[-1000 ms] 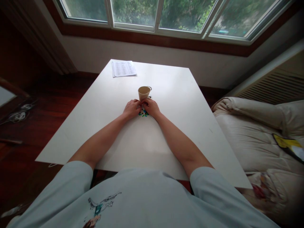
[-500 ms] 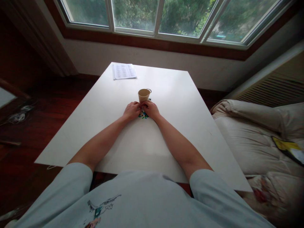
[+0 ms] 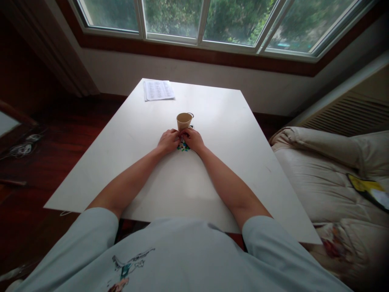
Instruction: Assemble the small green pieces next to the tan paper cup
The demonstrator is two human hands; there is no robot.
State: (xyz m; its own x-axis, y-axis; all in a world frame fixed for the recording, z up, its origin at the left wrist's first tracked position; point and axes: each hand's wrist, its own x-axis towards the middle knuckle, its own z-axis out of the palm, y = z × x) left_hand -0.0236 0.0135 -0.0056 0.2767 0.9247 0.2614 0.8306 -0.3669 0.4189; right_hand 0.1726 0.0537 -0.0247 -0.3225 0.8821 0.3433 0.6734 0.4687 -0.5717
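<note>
A tan paper cup (image 3: 184, 120) stands upright near the middle of the white table (image 3: 130, 134). Just in front of it, the fingertips of my left hand (image 3: 169, 141) and my right hand (image 3: 193, 139) come together, curled in a pinch. Whatever is between them is too small to make out. Beneath and between the hands lies a small pile of green, blue and white beads (image 3: 183, 147), partly covered by my fingers. A thin dark cord (image 3: 192, 115) loops out at the right behind the cup. The cup's base is hidden by my hands.
Printed sheets of paper (image 3: 158, 90) lie at the table's far left corner. To the right is a pale sofa (image 3: 306, 174) with a yellow and black item (image 3: 364, 185) on it. Cables (image 3: 22, 150) lie on the floor at left. A window (image 3: 200, 24) is beyond the table.
Both hands stay in front of the cup with their fingertips together. The whole view has shifted very slightly; the cup, beads and papers keep their places on the table.
</note>
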